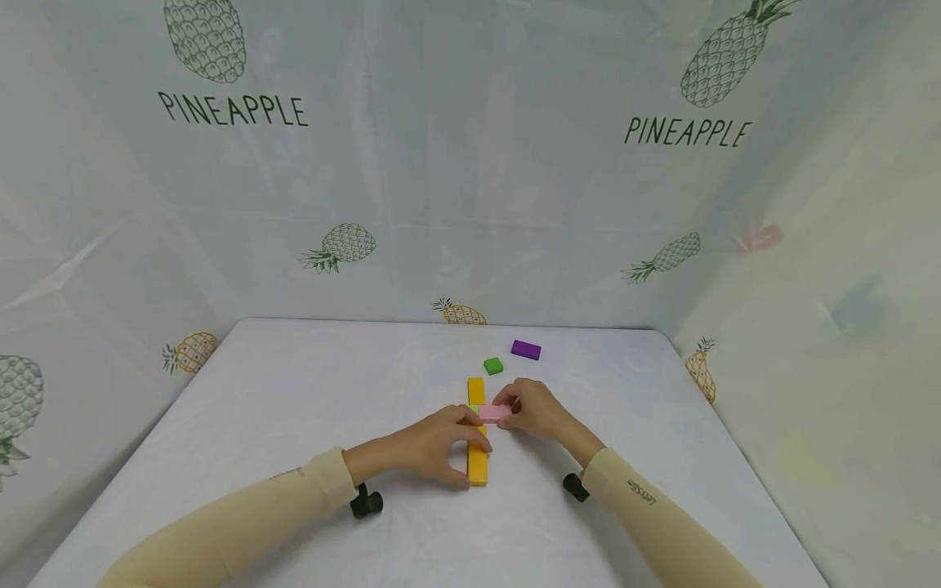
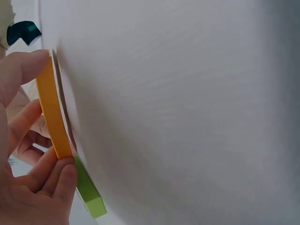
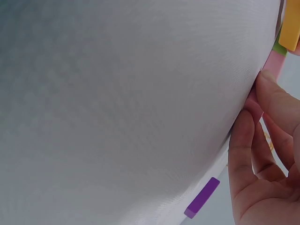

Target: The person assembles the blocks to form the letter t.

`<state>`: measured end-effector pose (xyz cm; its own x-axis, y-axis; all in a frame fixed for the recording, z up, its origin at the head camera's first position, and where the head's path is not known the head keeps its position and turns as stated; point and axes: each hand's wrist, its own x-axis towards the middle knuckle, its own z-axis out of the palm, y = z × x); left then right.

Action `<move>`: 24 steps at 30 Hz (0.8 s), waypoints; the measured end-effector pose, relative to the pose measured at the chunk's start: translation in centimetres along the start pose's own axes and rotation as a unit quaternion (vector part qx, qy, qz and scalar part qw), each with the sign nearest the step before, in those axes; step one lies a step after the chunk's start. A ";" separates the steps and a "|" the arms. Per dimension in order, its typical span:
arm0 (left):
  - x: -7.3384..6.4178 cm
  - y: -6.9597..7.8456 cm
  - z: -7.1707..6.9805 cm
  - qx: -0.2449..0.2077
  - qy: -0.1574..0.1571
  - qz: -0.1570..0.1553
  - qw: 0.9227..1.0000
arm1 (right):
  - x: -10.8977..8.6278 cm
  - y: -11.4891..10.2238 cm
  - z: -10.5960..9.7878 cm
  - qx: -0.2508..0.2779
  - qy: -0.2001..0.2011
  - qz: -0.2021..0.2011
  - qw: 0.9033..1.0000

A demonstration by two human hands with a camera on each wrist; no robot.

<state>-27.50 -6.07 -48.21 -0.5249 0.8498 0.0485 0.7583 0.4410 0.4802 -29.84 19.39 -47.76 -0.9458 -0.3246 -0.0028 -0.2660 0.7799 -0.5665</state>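
Observation:
My left hand (image 1: pixel 432 445) grips a long orange block (image 1: pixel 478 469) by its two ends, thumb at the near end and fingertips at the far one. A pink block (image 1: pixel 490 414) is pinched by my right hand (image 1: pixel 540 411) and points off to the right. Its left end meets a light green block (image 2: pixel 89 187), which my left fingers mostly hide in the head view. Another orange block (image 1: pixel 476 389) lies just beyond, in line with the gripped one.
A small bright green block (image 1: pixel 493 366) lies past the far orange block. Farther right is a purple block (image 1: pixel 526 350), near the back edge of the white table (image 1: pixel 353 359). Pineapple-print curtains (image 1: pixel 456 163) hang behind and at the sides.

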 end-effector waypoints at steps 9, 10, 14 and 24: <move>-0.1 0.0 0.2 -0.006 -0.003 0.003 1.000 | 0.0 0.0 0.0 -0.005 0.002 0.000 1.000; -0.1 0.0 0.2 -0.006 -0.004 0.000 1.000 | 0.0 -0.1 0.0 -0.004 0.001 0.001 1.000; -0.2 0.1 0.4 -0.001 -0.004 -0.007 1.000 | 0.0 -0.1 0.0 -0.003 0.002 0.003 1.000; -0.7 0.7 1.0 0.056 0.008 -0.018 0.998 | 0.1 0.0 0.0 -0.007 0.000 0.001 1.000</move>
<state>-26.23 -6.04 -48.82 -0.5581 0.8284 0.0473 0.7765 0.5013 0.3818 -29.92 19.36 -47.73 -0.9463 -0.3232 -0.0040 -0.2669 0.7882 -0.5545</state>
